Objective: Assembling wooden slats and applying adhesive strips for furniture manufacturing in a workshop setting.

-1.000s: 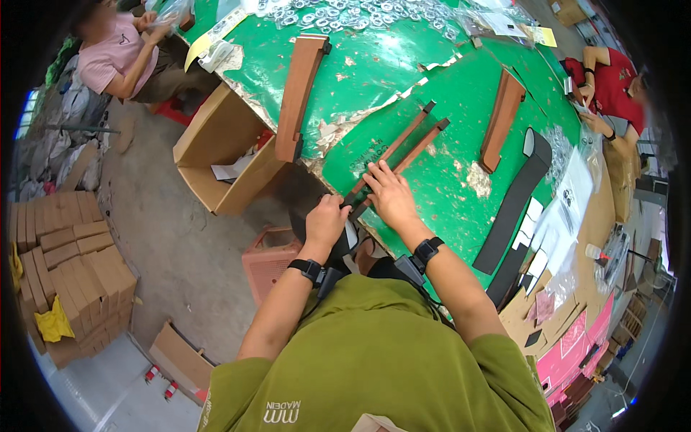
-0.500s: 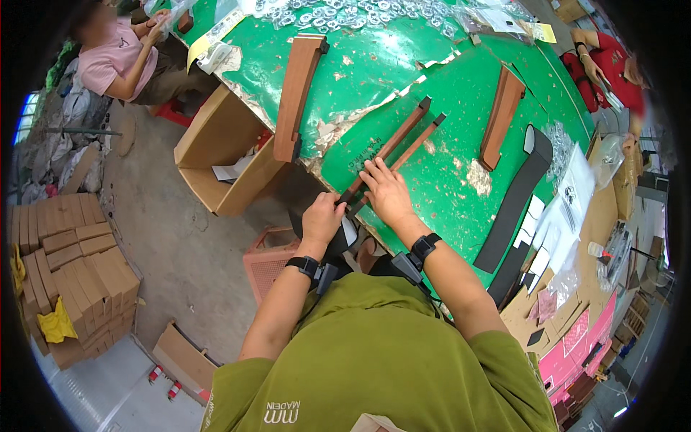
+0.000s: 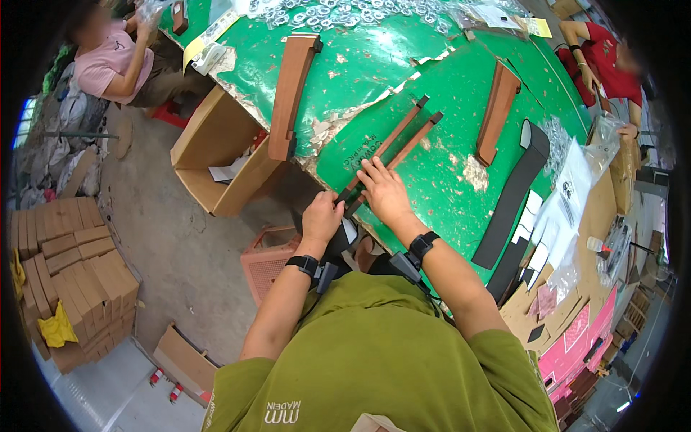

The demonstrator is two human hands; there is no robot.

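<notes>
My left hand (image 3: 322,218) is closed on the near end of a long, narrow brown strip (image 3: 400,128) with a black tip, at the table's front edge. A second brown strip (image 3: 417,140) runs close beside it; whether the two belong to one piece I cannot tell. My right hand (image 3: 386,193) rests over both strips with its fingers stretched out, hiding part of them. Ahead and to the left lies a brown wooden leg-shaped piece (image 3: 294,97). A similar brown piece (image 3: 498,111) lies to the right, near a long black curved piece (image 3: 507,201).
The green table (image 3: 446,194) has a chipped, torn surface. Small ring-shaped parts (image 3: 324,14) in clear wrap cover its far edge. An opened carton (image 3: 227,162) and a pink plastic stool (image 3: 268,263) stand at left. Two people (image 3: 115,65) (image 3: 608,65) sit or stand at the sides.
My hands and the brown strips stay almost in place. The whole view has shifted slightly. At the far right, the person in red has moved their hands lower, toward the plastic wrap.
</notes>
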